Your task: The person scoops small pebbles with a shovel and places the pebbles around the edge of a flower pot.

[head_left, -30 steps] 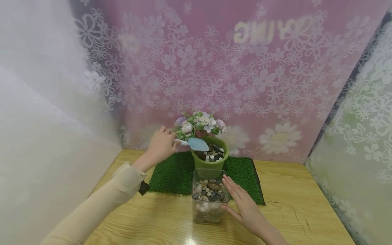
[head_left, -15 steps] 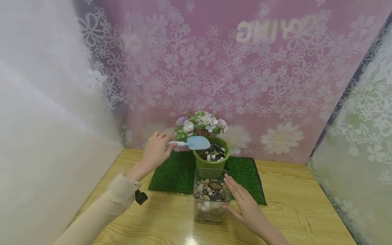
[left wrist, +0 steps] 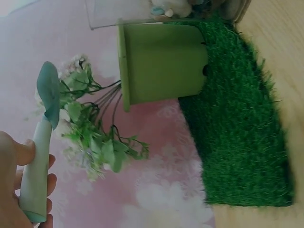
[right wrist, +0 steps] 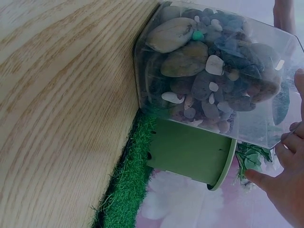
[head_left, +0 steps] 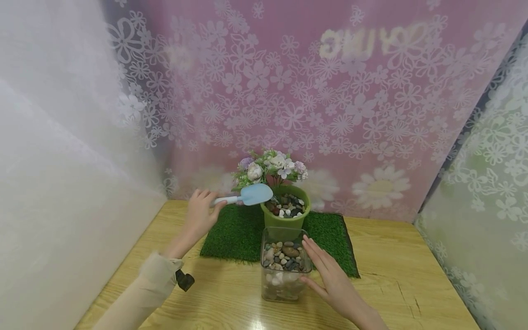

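Note:
My left hand [head_left: 201, 214] grips the white handle of a small garden trowel [head_left: 256, 194]. Its light blue blade hovers at the left rim of a green flowerpot [head_left: 284, 222], with no stones visible on it. Pebbles fill the pot's top, and white and purple flowers [head_left: 277, 162] rise at its back. In front stands a clear square container [head_left: 279, 294] holding mixed pebbles [head_left: 284, 254]. My right hand [head_left: 332, 277] touches the container's right side with fairly straight fingers. The left wrist view shows fingers wrapped around the trowel handle [left wrist: 36, 175].
The pot stands on a green artificial grass mat [head_left: 231, 236] on a wooden table [head_left: 396, 266]. A pink floral curtain [head_left: 264, 101] hangs close behind, and pale sheets [head_left: 62, 160] enclose the sides. Something black [head_left: 184, 279] is on the left wrist.
My left hand has drawn back left and slightly down, carrying the trowel blade from over the pot to its left rim. My right hand and the container stay put.

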{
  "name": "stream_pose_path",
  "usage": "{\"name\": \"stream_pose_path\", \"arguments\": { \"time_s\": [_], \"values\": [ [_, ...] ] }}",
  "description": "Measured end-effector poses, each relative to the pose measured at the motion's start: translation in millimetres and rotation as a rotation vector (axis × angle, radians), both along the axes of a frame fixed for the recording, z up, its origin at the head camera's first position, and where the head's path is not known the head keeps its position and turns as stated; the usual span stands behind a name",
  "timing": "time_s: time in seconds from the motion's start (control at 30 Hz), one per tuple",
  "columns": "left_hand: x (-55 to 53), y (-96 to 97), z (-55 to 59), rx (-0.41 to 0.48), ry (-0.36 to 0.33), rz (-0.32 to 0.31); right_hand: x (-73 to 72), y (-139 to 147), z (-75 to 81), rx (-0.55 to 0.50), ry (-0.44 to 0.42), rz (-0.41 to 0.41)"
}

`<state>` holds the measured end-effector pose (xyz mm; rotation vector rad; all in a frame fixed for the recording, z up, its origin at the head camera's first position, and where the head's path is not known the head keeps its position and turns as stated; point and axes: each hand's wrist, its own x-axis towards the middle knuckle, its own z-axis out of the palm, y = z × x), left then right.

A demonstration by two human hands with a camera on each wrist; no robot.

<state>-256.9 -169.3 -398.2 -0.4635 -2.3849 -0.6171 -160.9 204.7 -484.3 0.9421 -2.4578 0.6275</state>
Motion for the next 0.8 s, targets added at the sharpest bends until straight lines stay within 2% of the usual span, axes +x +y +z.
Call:
{"name": "stream_pose_path", "arguments": {
  "time_s": [0.2, 0.37, 0.63, 0.8],
  "values": [
    [6.6, -11.7, -20.9, 0.101, 0.019, 0.030, -0.6, 0, -0.6, -0.008, -0.005, 0.002],
    [17.5, -19.7, -46.7, 0.197, -0.003, 0.076, -1.1, 0, -1.3, -0.003, -0.006, -0.001],
    [42.5, -30.0, -97.0, 0.327, -0.125, 0.219, 0.4, -1, -1.9, 0.011, -0.012, -0.016],
    [51.2, -36.9, -118.7, 0.335, -0.224, 0.291, 0.1, -1, -0.3, -0.004, -0.009, -0.002]
  ]
}}
